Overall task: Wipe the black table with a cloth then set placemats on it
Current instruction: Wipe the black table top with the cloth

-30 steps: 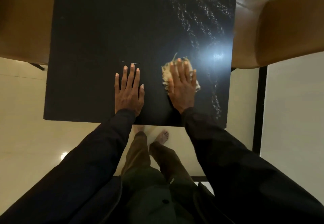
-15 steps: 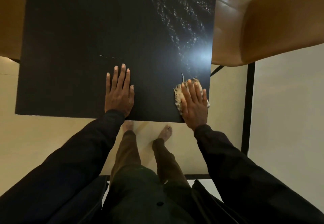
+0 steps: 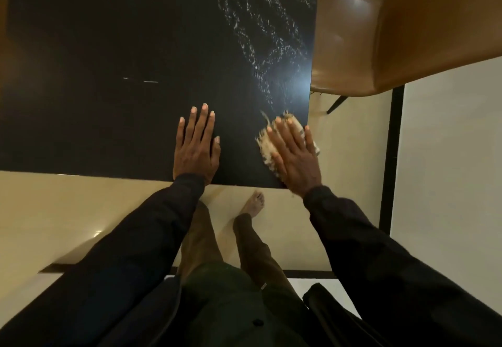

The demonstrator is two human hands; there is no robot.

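The black table [image 3: 108,47] fills the upper left of the view. My right hand [image 3: 294,156] presses flat, fingers straight, on a pale frayed cloth [image 3: 267,147] at the table's near right corner. The cloth sticks out to the left of the hand and past its fingertips. My left hand [image 3: 197,147] lies flat on the tabletop near the front edge, fingers straight, holding nothing. Streaks of wet droplets [image 3: 266,39] glint on the right part of the table. No placemats are in view.
A brown leather chair [image 3: 380,39] stands close against the table's right side. Another brown chair edge [image 3: 2,20] shows at the far left. My legs and a bare foot [image 3: 254,205] stand on the cream floor in front of the table.
My right hand slid the cloth from mid-table toward the near right corner and stays there. The left hand has kept its place flat on the table. The view shifted.
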